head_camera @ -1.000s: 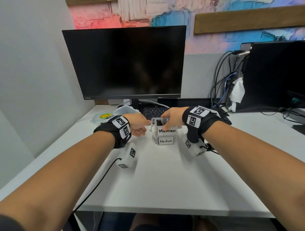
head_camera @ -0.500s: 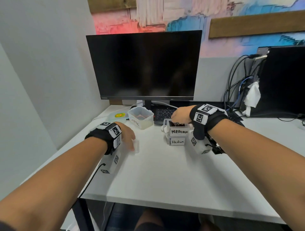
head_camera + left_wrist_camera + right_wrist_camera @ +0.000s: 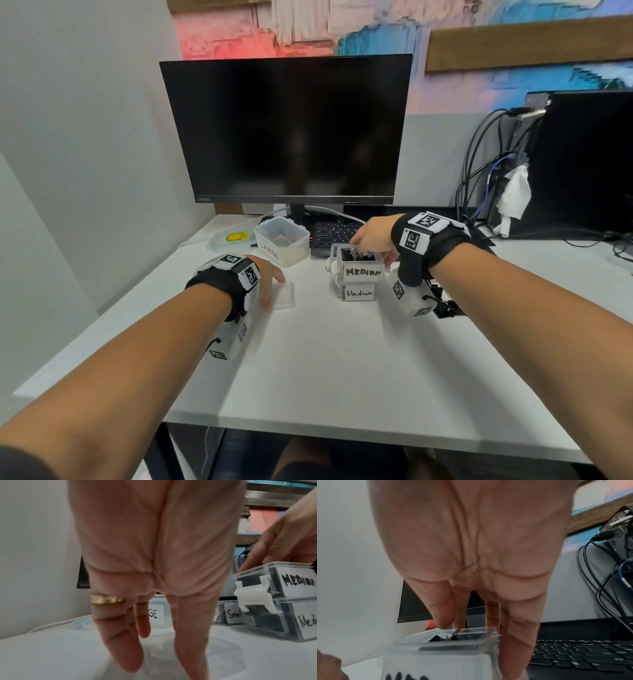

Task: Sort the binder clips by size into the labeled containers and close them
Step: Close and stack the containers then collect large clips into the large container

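White desk (image 3: 342,359) against a grey wall, dark monitor (image 3: 291,130) at the back, black keyboard (image 3: 334,233) under it, tangle of cables (image 3: 479,164) and a dark tower (image 3: 582,164) off to the right. Near the middle, two clear boxes stacked: lower box (image 3: 358,293) labelled "Medium", upper box (image 3: 361,269) labelled "MEDIUM", lid off, black clips (image 3: 352,255) inside, white side latch (image 3: 254,595) hanging loose. Right hand (image 3: 373,236) over the open upper box, thumb and forefinger tips together at the wire handle of a clip (image 3: 453,635) at the rim; other fingers (image 3: 517,635) straight down the far right side of the box; whether the clip is truly pinched or only touched cannot be told through the blur. Left hand (image 3: 269,281) down on the desk left of the stack, fingers (image 3: 120,635) straight and slightly spread, tips resting on a flat clear lid (image 3: 283,296) lying on the surface; gold ring (image 3: 106,599) on one finger. Behind the left hand, open tub (image 3: 282,241) labelled "LARGE", something dark at its bottom, not clear what. Just left of that tub, another lid (image 3: 233,238) with a yellow-green sticker, flat on the desk. Small box (image 3: 229,613) marked "Smal…" behind the stack, seen only from the left wrist, dark contents inside. Loose black clips (image 3: 445,306) on the desk beneath the right wrist.
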